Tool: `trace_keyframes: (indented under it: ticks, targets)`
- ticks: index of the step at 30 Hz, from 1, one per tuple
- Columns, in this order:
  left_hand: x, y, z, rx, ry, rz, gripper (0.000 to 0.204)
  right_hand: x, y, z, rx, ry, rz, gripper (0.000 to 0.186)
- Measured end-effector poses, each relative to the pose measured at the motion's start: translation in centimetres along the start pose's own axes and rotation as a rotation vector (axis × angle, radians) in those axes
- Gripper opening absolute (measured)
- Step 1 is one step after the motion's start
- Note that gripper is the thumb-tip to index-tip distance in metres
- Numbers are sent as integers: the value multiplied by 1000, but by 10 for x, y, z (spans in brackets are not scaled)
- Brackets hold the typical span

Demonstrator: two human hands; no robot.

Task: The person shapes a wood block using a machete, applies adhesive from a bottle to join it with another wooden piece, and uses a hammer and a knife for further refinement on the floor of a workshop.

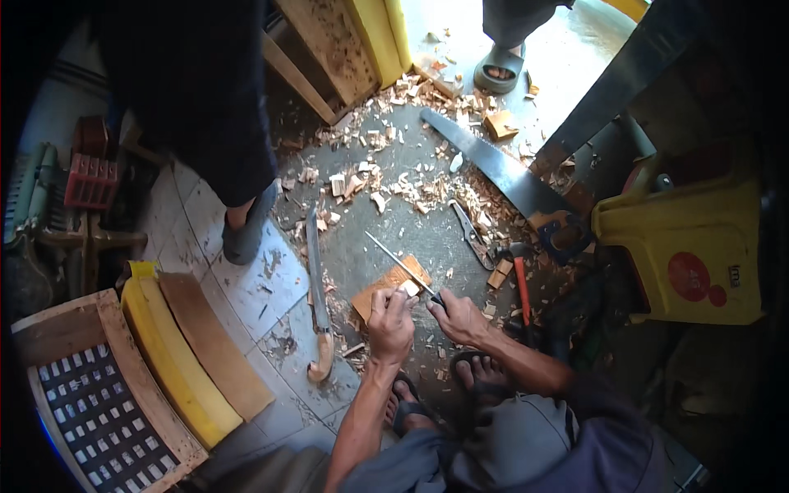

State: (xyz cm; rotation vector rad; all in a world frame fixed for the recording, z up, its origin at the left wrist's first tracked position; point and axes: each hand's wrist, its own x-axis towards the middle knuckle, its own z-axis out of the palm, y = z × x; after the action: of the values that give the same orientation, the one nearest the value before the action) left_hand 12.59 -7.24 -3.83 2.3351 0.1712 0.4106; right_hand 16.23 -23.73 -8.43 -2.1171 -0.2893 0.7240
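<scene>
My left hand (390, 330) is closed, its fingers pinching a small pale piece of wood (408, 287). Under that piece a flat wooden block (372, 299) lies on the floor. My right hand (460, 319) grips the dark handle of what looks like a narrow-bladed knife (396, 259). Its long thin blade slants up and left over the block, passing right beside the pale piece. Whether the edge touches the wood I cannot tell.
Left of the block lies a machete (317, 279) with a wooden handle. Pliers (471, 234), a red-handled hammer (522, 287) and a handsaw (501, 164) lie to the right. Wood shavings (394, 168) litter the floor. Two people's feet (244, 234) (499, 70) stand nearby. A yellow plastic stool (682, 255) is at right.
</scene>
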Motion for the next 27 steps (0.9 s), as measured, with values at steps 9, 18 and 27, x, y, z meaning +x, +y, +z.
trace_keyframes:
  ticks: [9, 18, 27]
  targets:
    - [-12, -13, 13, 89, -9, 135, 30, 14, -5, -11, 144, -152, 95, 41]
    - [-4, -8, -2, 113, 13, 62, 22, -6, -31, -4, 237, 283, -535, 27]
    - [-9, -16, -7, 87, 61, 68, 26, 18, -7, 10, 4, -3, -70, 34]
